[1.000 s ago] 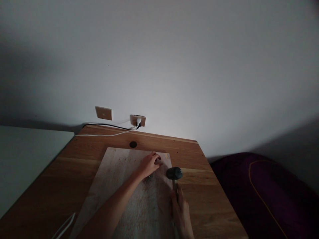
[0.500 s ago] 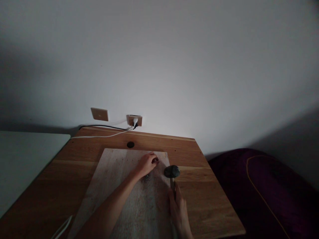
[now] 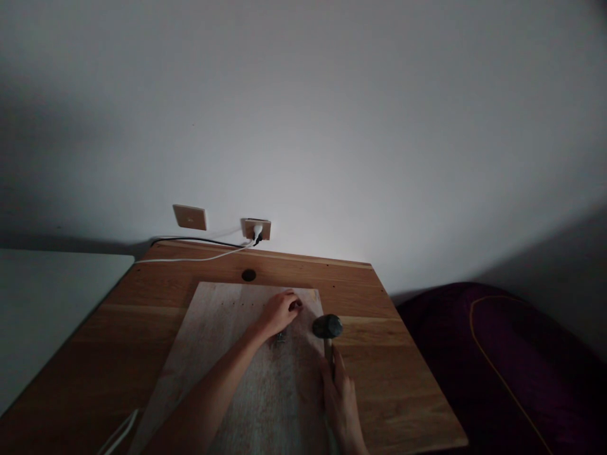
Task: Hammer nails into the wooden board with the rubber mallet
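Observation:
My right hand [image 3: 340, 395] is wrapped round the handle of a mallet [image 3: 328, 326] with a thick dark head, held over the right edge of a pale, worn wooden board [image 3: 256, 398]. Near the board's far right corner, my left hand [image 3: 281, 312] has thumb and fingertips pinched together close to the surface. Whatever lies between those fingertips is too small to make out. Just below that wrist rests a little heap of thin metal pieces [image 3: 280, 337], which look like nails. Several tiny dark dots [image 3: 243, 304] run in a row across the board's far end, left of my left hand.
Beneath the board is a wooden table [image 3: 393, 379] with a round dark hole [image 3: 248, 275]. A plugged wall socket [image 3: 263, 230] feeds a white cable [image 3: 199, 260] along the back edge. A white surface [image 3: 47, 309] adjoins at left; purple fabric [image 3: 474, 354] bulges at right.

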`<state>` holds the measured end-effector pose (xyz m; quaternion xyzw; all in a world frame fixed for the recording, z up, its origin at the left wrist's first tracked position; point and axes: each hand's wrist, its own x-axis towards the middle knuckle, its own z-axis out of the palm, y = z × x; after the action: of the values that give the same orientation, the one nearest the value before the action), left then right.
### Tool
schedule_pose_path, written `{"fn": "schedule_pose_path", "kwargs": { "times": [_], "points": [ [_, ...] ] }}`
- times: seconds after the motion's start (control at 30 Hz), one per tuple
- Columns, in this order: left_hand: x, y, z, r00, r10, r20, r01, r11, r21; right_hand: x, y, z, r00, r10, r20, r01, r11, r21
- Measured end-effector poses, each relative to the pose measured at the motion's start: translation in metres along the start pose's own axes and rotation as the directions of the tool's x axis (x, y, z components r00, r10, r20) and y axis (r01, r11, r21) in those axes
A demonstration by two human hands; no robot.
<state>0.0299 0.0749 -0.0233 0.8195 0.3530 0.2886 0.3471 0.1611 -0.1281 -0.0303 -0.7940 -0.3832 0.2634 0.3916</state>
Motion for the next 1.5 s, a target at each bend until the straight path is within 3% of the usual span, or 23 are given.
{"fn": "schedule_pose_path", "kwargs": {
  "times": [0.4, 1.0, 1.5],
  "points": [
    [-0.0008, 0.0007, -0.0008, 1.000, 0.010, -0.007, -0.010, 1.000, -0.001, -0.0009, -0.0014, -0.0003, 0.999, 0.008, 0.042, -0.007, 1.000, -0.024],
    [-0.0005, -0.0013, 0.0007, 1.000, 0.014, 0.002, -0.014, 1.000, 0.024, 0.0003, 0.0041, 0.0021, 1.000, -0.026, -0.017, 0.025, 0.996, -0.082],
    [-0.0023, -0.0007, 0.0008, 1.000, 0.016, 0.001, -0.016, 1.000, 0.024, 0.0015, 0.0004, 0.0005, 0.999, 0.021, 0.046, -0.019, 0.999, -0.045]
  ]
}}
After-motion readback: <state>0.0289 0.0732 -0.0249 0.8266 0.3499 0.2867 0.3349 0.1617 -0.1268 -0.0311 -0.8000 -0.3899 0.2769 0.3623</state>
